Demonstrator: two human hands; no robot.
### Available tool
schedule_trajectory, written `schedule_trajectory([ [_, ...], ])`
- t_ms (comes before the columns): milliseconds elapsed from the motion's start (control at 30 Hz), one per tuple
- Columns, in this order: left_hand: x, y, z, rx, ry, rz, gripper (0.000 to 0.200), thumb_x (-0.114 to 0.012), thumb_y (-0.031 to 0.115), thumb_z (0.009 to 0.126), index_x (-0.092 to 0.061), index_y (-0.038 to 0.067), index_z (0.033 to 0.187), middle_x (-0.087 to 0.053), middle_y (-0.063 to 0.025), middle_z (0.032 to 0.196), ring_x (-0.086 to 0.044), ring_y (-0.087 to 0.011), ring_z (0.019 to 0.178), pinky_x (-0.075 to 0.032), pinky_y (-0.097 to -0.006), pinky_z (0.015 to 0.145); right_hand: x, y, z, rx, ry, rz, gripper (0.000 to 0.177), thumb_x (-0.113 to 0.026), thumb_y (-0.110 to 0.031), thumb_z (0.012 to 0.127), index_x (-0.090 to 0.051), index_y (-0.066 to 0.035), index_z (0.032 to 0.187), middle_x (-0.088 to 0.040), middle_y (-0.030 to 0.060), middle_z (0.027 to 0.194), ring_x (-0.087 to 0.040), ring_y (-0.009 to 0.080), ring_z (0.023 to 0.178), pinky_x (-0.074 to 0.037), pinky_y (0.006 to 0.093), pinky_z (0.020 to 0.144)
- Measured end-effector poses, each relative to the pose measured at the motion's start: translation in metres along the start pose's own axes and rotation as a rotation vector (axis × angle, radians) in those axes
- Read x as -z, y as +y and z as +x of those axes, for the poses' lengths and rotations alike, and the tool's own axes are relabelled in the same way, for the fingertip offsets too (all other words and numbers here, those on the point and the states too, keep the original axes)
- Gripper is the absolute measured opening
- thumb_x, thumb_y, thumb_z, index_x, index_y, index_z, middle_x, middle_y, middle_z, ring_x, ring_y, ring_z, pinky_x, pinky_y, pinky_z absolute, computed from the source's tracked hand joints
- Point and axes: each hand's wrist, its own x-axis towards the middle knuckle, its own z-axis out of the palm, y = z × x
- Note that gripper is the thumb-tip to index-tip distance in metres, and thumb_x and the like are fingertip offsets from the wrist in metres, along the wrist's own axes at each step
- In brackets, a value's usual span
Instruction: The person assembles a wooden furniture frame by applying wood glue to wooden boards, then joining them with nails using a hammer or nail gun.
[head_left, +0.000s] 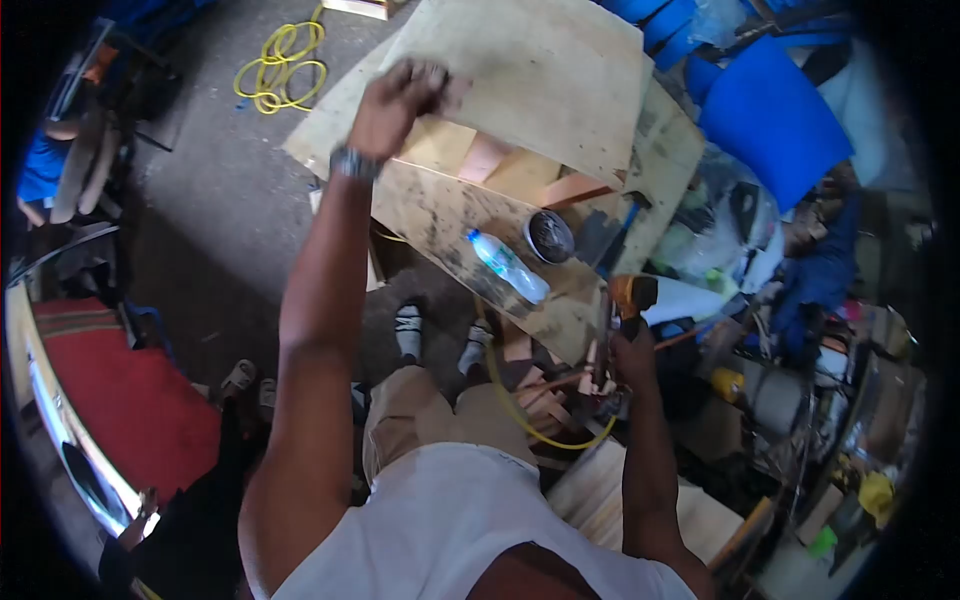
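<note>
My left hand (402, 98) reaches far forward and grips the near edge of a plywood sheet (530, 70) that lies across a wooden box frame (500, 160). A watch sits on that wrist. My right hand (632, 350) hangs low at the right, closed on the handle of an orange and black nail gun (628, 298) with a yellow air hose (530, 420) trailing from it. A stained plywood panel (440, 215) lies below the frame, with a clear water bottle (508, 266) and a round dark tin (549, 236) resting on it.
A coiled yellow hose (280, 62) lies on the concrete floor at the far left. Blue plastic chairs (770, 110) and cluttered tools fill the right side. A red mat (130, 400) lies at the left. Wood offcuts (540, 395) sit near my feet.
</note>
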Motion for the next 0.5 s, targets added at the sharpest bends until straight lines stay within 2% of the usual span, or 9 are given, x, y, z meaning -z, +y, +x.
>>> schedule_trajectory([
  [33, 0.001, -0.004, 0.028, -0.025, -0.067, -0.182, 0.018, -0.057, 0.016, 0.097, -0.062, 0.003, 0.108, -0.070, -0.0075, 0.102, -0.066, -0.0138, 0.086, -0.053, -0.0271, 0.078, 0.009, -0.020, -0.004, 0.004, -0.061, 0.197, 0.037, -0.069, -0.019, 0.081, -0.058, 0.002, 0.109, -0.068, 0.0152, 0.091, -0.069, 0.0290, 0.078, -0.055, 0.0424, 0.070],
  [67, -0.001, -0.007, 0.047, 0.006, -0.053, -0.242, 0.016, -0.060, 0.017, 0.096, -0.063, 0.004, 0.106, -0.069, -0.0064, 0.102, -0.065, -0.0127, 0.086, -0.052, -0.0268, 0.078, 0.016, -0.046, -0.008, 0.014, -0.122, 0.402, 0.035, -0.069, -0.016, 0.082, -0.057, 0.002, 0.109, -0.067, 0.0137, 0.088, -0.068, 0.0259, 0.075, -0.055, 0.0401, 0.068],
  [100, -0.002, -0.011, 0.063, 0.041, -0.042, -0.294, 0.015, -0.063, 0.017, 0.095, -0.065, 0.005, 0.105, -0.068, -0.0053, 0.102, -0.064, -0.0116, 0.085, -0.051, -0.0266, 0.077, 0.021, -0.101, -0.021, -0.016, -0.149, 0.542, 0.032, -0.070, -0.011, 0.083, -0.056, 0.003, 0.108, -0.065, 0.0108, 0.086, -0.065, 0.0190, 0.070, -0.055, 0.0325, 0.063],
  [133, 0.002, -0.032, 0.080, 0.029, -0.046, -0.262, 0.019, -0.066, 0.016, 0.092, -0.065, 0.005, 0.108, -0.069, -0.0056, 0.098, -0.064, -0.0113, 0.087, -0.052, -0.0254, 0.079, 0.029, -0.135, -0.022, -0.031, -0.262, 0.570, 0.031, -0.071, -0.016, 0.084, -0.056, 0.002, 0.105, -0.061, 0.0078, 0.079, -0.062, 0.0174, 0.064, -0.054, 0.0320, 0.060],
  [233, 0.012, -0.064, 0.092, 0.039, -0.022, -0.168, 0.019, -0.066, 0.016, 0.093, -0.064, 0.005, 0.109, -0.069, -0.0048, 0.094, -0.065, -0.0118, 0.084, -0.054, -0.0255, 0.076, 0.011, -0.214, -0.014, -0.014, -0.235, 0.693, 0.034, -0.070, -0.029, 0.089, -0.055, 0.000, 0.097, -0.055, 0.0048, 0.069, -0.056, 0.0154, 0.059, -0.049, 0.0325, 0.054],
  [267, 0.012, -0.060, 0.088, 0.073, 0.013, -0.292, 0.019, -0.063, 0.015, 0.095, -0.063, 0.004, 0.110, -0.070, -0.0063, 0.095, -0.067, -0.0132, 0.081, -0.055, -0.0255, 0.072, 0.003, -0.244, -0.013, -0.032, -0.224, 0.751, 0.037, -0.068, -0.035, 0.090, -0.054, -0.001, 0.096, -0.053, 0.0040, 0.067, -0.055, 0.0147, 0.057, -0.047, 0.0325, 0.052],
  [367, 0.013, -0.053, 0.079, 0.084, 0.083, -0.444, 0.019, -0.060, 0.016, 0.097, -0.061, 0.003, 0.111, -0.070, -0.0095, 0.100, -0.069, -0.0154, 0.083, -0.056, -0.0254, 0.070, -0.018, -0.290, 0.002, 0.012, -0.219, 0.605, 0.045, -0.066, -0.045, 0.090, -0.058, -0.002, 0.094, -0.053, 0.0028, 0.065, -0.052, 0.0125, 0.055, -0.044, 0.0311, 0.050],
  [400, 0.013, -0.050, 0.078, 0.082, 0.090, -0.462, 0.020, -0.058, 0.016, 0.097, -0.059, 0.002, 0.111, -0.070, -0.0135, 0.104, -0.070, -0.0185, 0.086, -0.057, -0.0266, 0.070, -0.023, -0.303, 0.004, 0.033, -0.212, 0.535, 0.046, -0.066, -0.047, 0.090, -0.059, -0.002, 0.093, -0.053, 0.0025, 0.065, -0.052, 0.0123, 0.055, -0.044, 0.0308, 0.050],
  [500, 0.015, -0.054, 0.083, 0.092, 0.067, -0.553, 0.015, -0.056, 0.013, 0.097, -0.057, 0.000, 0.106, -0.070, -0.0176, 0.102, -0.071, -0.0233, 0.086, -0.060, -0.0319, 0.075, -0.030, -0.311, 0.018, 0.068, -0.224, 0.411, 0.051, -0.064, -0.054, 0.089, -0.063, -0.003, 0.094, -0.054, 0.0022, 0.065, -0.052, 0.0119, 0.053, -0.043, 0.0289, 0.051],
])
